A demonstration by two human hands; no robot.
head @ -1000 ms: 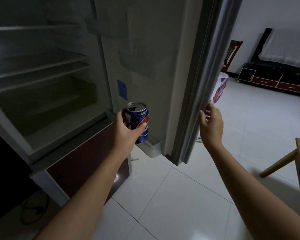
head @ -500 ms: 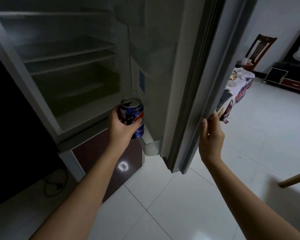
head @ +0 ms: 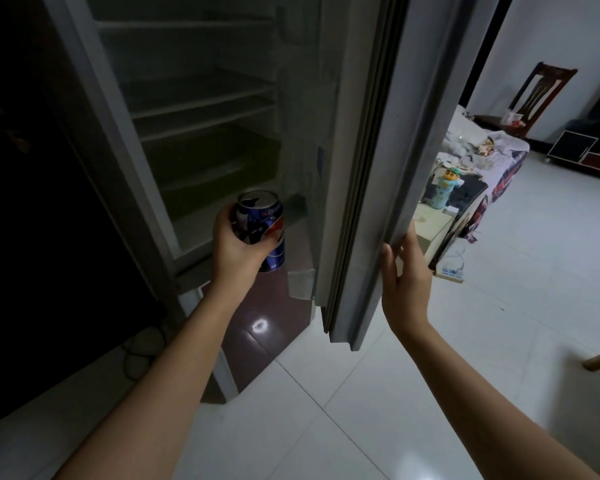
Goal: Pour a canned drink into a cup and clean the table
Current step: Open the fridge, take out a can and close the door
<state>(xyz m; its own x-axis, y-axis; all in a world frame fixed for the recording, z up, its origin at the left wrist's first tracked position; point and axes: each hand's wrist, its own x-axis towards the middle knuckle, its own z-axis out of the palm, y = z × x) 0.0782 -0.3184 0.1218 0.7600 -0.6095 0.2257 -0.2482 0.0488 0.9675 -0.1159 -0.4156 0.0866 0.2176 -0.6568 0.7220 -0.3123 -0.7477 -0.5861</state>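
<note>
The left hand (head: 238,245) is wrapped around a blue aluminium drink can with a silver top (head: 262,230), holding it upright in the air in front of the lower shelves of the open grey refrigerator (head: 201,109). The right hand (head: 406,277) lies flat with straight fingers against the outer edge of the grey refrigerator door (head: 413,133), not closed around anything. Under both arms is a white tiled floor (head: 326,420).

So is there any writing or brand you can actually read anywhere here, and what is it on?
None can be quoted.
Can in the left hand: white print near the rim and a red-white-blue logo, too blurred to read.
Blue sticker inside the fridge door: too small.
Cartoon bottle: no legible text.
</note>
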